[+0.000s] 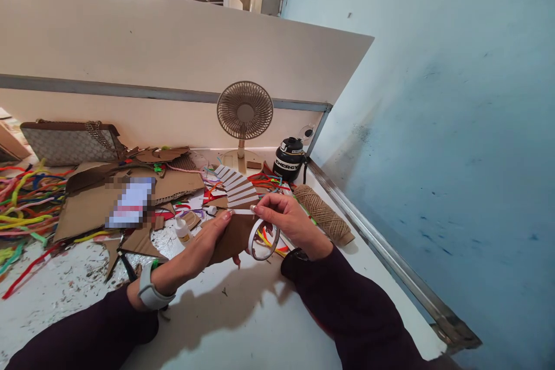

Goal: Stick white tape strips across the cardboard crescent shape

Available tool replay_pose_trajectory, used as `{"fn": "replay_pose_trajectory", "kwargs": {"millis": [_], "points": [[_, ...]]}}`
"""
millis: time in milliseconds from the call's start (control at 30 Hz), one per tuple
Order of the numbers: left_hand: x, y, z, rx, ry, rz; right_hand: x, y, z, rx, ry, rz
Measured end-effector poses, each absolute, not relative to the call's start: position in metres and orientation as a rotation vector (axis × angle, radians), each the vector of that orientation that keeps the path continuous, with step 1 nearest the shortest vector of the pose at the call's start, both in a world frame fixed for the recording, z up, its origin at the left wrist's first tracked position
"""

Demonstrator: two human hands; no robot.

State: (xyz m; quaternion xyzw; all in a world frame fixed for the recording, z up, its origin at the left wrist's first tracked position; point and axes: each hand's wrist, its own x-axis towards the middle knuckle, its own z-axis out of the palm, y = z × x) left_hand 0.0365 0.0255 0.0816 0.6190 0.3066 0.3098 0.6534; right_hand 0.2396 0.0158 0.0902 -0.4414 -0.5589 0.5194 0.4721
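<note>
My left hand (212, 234) grips a piece of brown cardboard (235, 237), thumb along its top edge. A strip of white tape runs along that edge between my hands. My right hand (288, 218) pinches near the right end of the strip, and a roll of white tape (251, 241) hangs beneath its fingers. Just beyond, a brown piece with several white stripes (239, 188) fans away; whether it joins the held cardboard I cannot tell. A small white glue bottle (182, 230) stands left of my left hand.
A desk fan (245, 113), a black jug (289, 161) and a twine roll (323, 214) stand behind and to the right. Leftward lie cardboard sheets (87, 208), a phone (131, 202), colourful pipe cleaners (26, 202) and a handbag (71, 143). A blue wall (455, 144) bounds the right.
</note>
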Motion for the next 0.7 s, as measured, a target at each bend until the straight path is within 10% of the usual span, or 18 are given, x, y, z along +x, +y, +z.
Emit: {"fn": "replay_pose_trajectory", "kwargs": {"millis": [700], "points": [[0.0407, 0.0276, 0.0747, 1.429, 0.702, 0.706, 0.2386, 0.0149, 0.0921, -1.095, -1.382, 1.264]]}}
